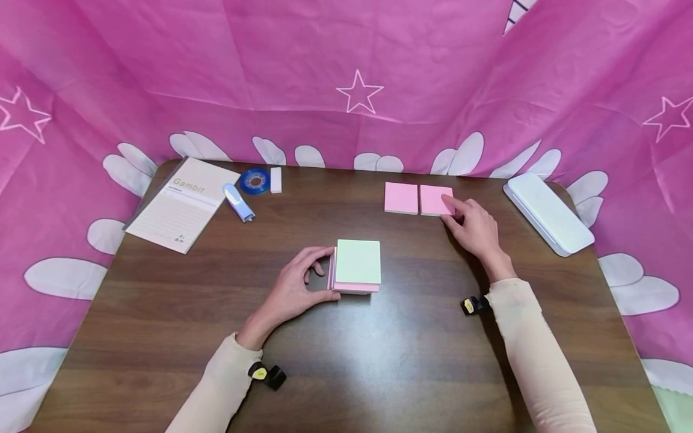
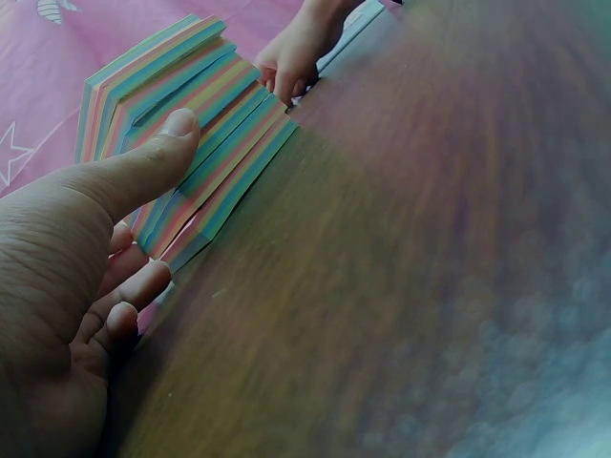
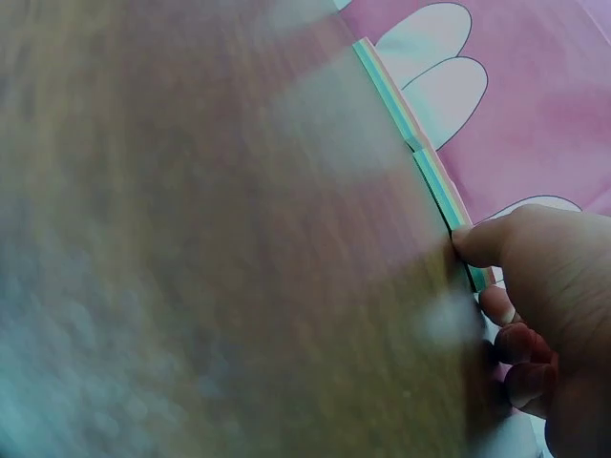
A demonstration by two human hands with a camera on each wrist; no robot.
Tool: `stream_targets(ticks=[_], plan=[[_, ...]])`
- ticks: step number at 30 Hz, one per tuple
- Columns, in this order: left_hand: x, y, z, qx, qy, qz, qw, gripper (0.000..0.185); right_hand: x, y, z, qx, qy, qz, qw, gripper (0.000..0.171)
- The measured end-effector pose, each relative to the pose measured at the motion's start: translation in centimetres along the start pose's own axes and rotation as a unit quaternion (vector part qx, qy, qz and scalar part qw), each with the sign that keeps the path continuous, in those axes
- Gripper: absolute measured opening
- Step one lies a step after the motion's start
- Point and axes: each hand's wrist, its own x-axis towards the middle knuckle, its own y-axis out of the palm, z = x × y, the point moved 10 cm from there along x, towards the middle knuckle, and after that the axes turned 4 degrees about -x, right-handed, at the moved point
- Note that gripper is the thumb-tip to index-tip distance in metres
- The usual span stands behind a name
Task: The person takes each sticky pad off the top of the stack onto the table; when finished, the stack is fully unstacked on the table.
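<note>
A pink cloth (image 1: 292,60) hangs behind and along both sides of the wooden surface (image 1: 422,367), bounding movement toward the back. The widest room lies between the forearms, on the near side of the pads. A notebook (image 1: 181,207) rests at the left and a white case (image 1: 549,214) at the right, both apart from the hands.

The left hand (image 1: 295,282) grasps the stack at its left side, thumb at the near edge and a finger at the far corner. The right hand (image 1: 476,228) pinches the right pink pad at its right side, one finger on top and the thumb at the near corner.

The stack (image 1: 358,262) of note pads stands mid-surface, pale green on top. Its striped layers sit out of line, so it is probably light but apt to slide apart; a hold across opposite sides, low enough to catch the bottom layers, should suit it.

The right pink pad (image 1: 433,198) lies flat near the back edge, a narrow gap from the left pink pad (image 1: 401,198). Each should be light and fairly firm, and is best taken by its sides, lest the top sheet peel.

Smallest are a probable stapler (image 1: 238,202) at the notebook's edge, a blue tape roll (image 1: 246,181) and a white block (image 1: 276,180) just beside it.
</note>
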Motion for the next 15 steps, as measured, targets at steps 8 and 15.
stream_targets(ticks=[8, 15], plan=[[0.00, 0.03, 0.07, 0.005, -0.001, 0.000, 1.0000, 0.090, -0.01, 0.23, -0.31, -0.004, 0.006, -0.006, 1.000, 0.049], [0.01, 0.02, 0.10, 0.004, 0.000, -0.002, 1.0000, 0.090, -0.37, -0.22, -0.45, 0.024, 0.026, -0.007, 0.999, 0.060]])
